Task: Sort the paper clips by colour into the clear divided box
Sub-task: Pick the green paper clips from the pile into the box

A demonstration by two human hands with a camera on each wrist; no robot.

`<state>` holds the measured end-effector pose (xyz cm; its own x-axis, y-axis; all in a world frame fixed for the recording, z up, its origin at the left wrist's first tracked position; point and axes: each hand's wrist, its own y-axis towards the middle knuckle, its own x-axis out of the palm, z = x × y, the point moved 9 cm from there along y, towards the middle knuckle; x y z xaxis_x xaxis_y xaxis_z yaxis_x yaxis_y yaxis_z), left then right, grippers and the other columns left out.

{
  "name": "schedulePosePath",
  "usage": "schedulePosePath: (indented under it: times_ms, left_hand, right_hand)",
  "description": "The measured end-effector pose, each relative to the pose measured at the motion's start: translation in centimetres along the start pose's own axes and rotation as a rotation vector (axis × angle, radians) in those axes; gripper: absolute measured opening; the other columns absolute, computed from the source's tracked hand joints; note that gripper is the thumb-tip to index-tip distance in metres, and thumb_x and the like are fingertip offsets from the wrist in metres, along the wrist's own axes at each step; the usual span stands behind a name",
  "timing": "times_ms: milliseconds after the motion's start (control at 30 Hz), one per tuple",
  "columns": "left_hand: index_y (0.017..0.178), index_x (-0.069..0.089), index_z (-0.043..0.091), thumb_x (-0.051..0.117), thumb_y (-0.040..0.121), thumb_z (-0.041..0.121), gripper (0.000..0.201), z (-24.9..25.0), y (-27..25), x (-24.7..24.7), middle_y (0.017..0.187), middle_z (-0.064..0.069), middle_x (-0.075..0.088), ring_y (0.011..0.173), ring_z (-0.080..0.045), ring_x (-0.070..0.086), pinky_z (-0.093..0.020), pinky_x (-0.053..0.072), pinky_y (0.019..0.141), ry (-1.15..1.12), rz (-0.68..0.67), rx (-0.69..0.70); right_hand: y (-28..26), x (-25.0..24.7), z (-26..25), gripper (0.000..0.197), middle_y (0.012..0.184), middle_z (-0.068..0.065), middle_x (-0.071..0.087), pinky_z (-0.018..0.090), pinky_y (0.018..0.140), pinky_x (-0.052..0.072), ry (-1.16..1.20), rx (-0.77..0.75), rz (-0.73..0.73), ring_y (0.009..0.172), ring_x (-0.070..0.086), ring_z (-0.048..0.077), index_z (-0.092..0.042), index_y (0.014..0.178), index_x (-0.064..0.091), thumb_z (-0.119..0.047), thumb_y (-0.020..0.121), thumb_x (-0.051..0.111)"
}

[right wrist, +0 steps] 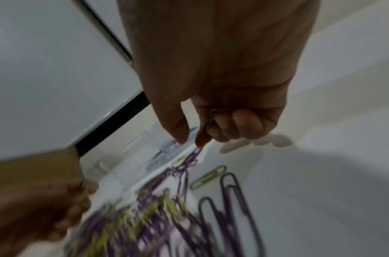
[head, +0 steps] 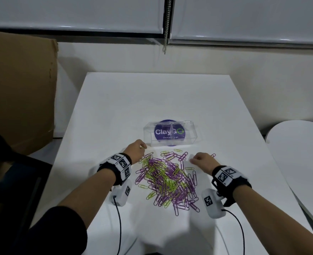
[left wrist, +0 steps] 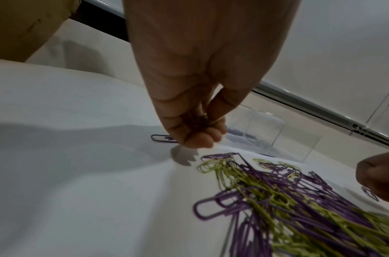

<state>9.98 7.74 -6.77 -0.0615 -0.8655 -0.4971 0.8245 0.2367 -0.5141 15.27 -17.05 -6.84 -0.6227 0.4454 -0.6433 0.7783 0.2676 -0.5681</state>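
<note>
We should carry each handful to one compartment of the clear divided box (head: 169,133), standing mid-desk beyond the paper clips (head: 167,178). Our left hand (head: 135,151) hovers curled around green clips. Our right hand (head: 202,161) cups clips, thumb and forefinger pinching a purple one.

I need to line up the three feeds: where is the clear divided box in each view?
Head: clear divided box at centre, on the table beyond the clip pile.
Left wrist: right of centre, just past the left hand.
Right wrist: blurred, left of centre, beyond the right hand's fingertips.
Shared landmark: the purple and green clip pile.
</note>
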Motion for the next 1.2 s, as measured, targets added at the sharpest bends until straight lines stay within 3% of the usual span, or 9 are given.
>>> schedulePosePath:
  times_ms: [100, 233, 400, 600, 733, 833, 933, 1067, 1200]
  left_hand:
    - [0.086, 0.043, 0.009, 0.033, 0.097, 0.020, 0.018, -0.7, -0.3, 0.4, 0.067, -0.005, 0.043, 0.056, -0.018, 0.041, -0.024, 0.033, 0.050, -0.032, -0.044, -0.059]
    - [0.068, 0.038, 0.012, 0.029, 0.101, 0.029, 0.038, -0.9, -0.6, 0.2, 0.066, -0.003, 0.042, 0.058, -0.021, 0.041, -0.026, 0.032, 0.052, 0.152, -0.052, -0.038]
    - [0.104, 0.056, -0.001, 0.037, 0.098, 0.028, 0.035, -1.4, -1.0, -0.6, 0.110, -0.017, 0.062, 0.102, -0.033, 0.057, -0.036, 0.044, 0.087, 0.335, -0.010, -0.024]
    - [0.098, 0.052, 0.009, 0.059, 0.087, 0.035, 0.029, -0.8, -1.9, 0.3, 0.095, -0.007, 0.053, 0.091, -0.024, 0.055, -0.029, 0.038, 0.075, 0.575, -0.081, -0.009]
    - [0.116, 0.055, 0.003, 0.059, 0.088, 0.028, 0.038, -0.2, -1.9, 0.8, 0.115, -0.012, 0.059, 0.108, -0.030, 0.057, -0.033, 0.045, 0.086, 0.570, -0.053, 0.027]
    - [0.080, 0.055, 0.011, 0.058, 0.089, 0.023, 0.016, -0.1, -1.6, 1.3, 0.082, -0.006, 0.051, 0.087, -0.024, 0.053, -0.029, 0.040, 0.073, 0.535, -0.053, 0.044]
    - [0.064, 0.042, 0.016, 0.056, 0.091, 0.023, 0.032, -0.1, -1.3, 1.7, 0.081, -0.009, 0.043, 0.077, -0.020, 0.042, -0.026, 0.035, 0.068, 0.526, -0.043, 0.057]
    - [0.091, 0.067, 0.011, 0.053, 0.093, 0.017, 0.015, 0.5, -1.2, 1.5, 0.095, -0.014, 0.063, 0.085, -0.023, 0.055, -0.033, 0.047, 0.084, 0.509, -0.034, 0.096]
    - [0.112, 0.063, 0.001, 0.052, 0.094, 0.018, 0.027, 0.4, -1.3, 0.7, 0.119, -0.015, 0.064, 0.112, -0.029, 0.058, -0.034, 0.044, 0.095, 0.442, -0.006, 0.096]
  right_hand:
    - [-0.4, 0.9, -0.3, 0.017, 0.090, 0.000, 0.049, 0.025, 0.074, 0.035, -0.248, -0.077, 0.001, 0.086, 0.046, 0.017, -0.012, 0.096, 0.054, -0.026, 0.088, 0.059]
    - [-0.6, 1.7, -0.6, 0.014, 0.095, 0.005, 0.053, 0.023, 0.073, 0.033, -0.339, -0.130, -0.019, 0.085, 0.046, 0.017, -0.015, 0.087, 0.047, -0.022, 0.089, 0.059]
    - [-0.8, 1.6, -1.2, 0.018, 0.076, 0.000, 0.050, 0.023, 0.058, 0.033, -0.280, -0.129, 0.009, 0.079, 0.046, 0.019, -0.013, 0.077, 0.042, -0.017, 0.093, 0.049]
    - [-0.8, 1.1, -2.7, 0.022, 0.065, 0.000, 0.054, 0.027, 0.057, 0.039, -0.007, -0.139, -0.002, 0.064, 0.048, 0.021, -0.016, 0.104, 0.047, -0.002, 0.089, 0.038]
    - [-1.0, 2.4, -4.3, 0.021, 0.073, 0.000, 0.056, 0.027, 0.064, 0.038, -0.038, -0.183, -0.058, 0.065, 0.047, 0.019, -0.017, 0.085, 0.055, -0.003, 0.088, 0.040]
    - [-1.1, 2.6, -4.3, 0.017, 0.084, 0.005, 0.055, 0.027, 0.069, 0.034, -0.082, -0.171, -0.028, 0.078, 0.050, 0.021, -0.011, 0.080, 0.053, -0.017, 0.093, 0.044]
    - [-1.2, 2.6, -3.7, 0.040, 0.082, 0.010, 0.058, 0.029, 0.067, 0.036, -0.267, -0.104, 0.029, 0.077, 0.051, 0.022, -0.006, 0.081, 0.055, -0.044, 0.092, 0.047]
    - [-1.3, 3.4, -3.7, 0.043, 0.083, 0.007, 0.059, 0.027, 0.067, 0.039, -0.366, -0.045, 0.056, 0.078, 0.055, 0.023, -0.011, 0.078, 0.053, -0.053, 0.086, 0.051]
    - [-0.9, 4.2, -3.8, 0.037, 0.078, 0.005, 0.055, 0.027, 0.066, 0.039, -0.307, -0.005, 0.037, 0.077, 0.054, 0.022, -0.014, 0.065, 0.044, -0.042, 0.086, 0.057]
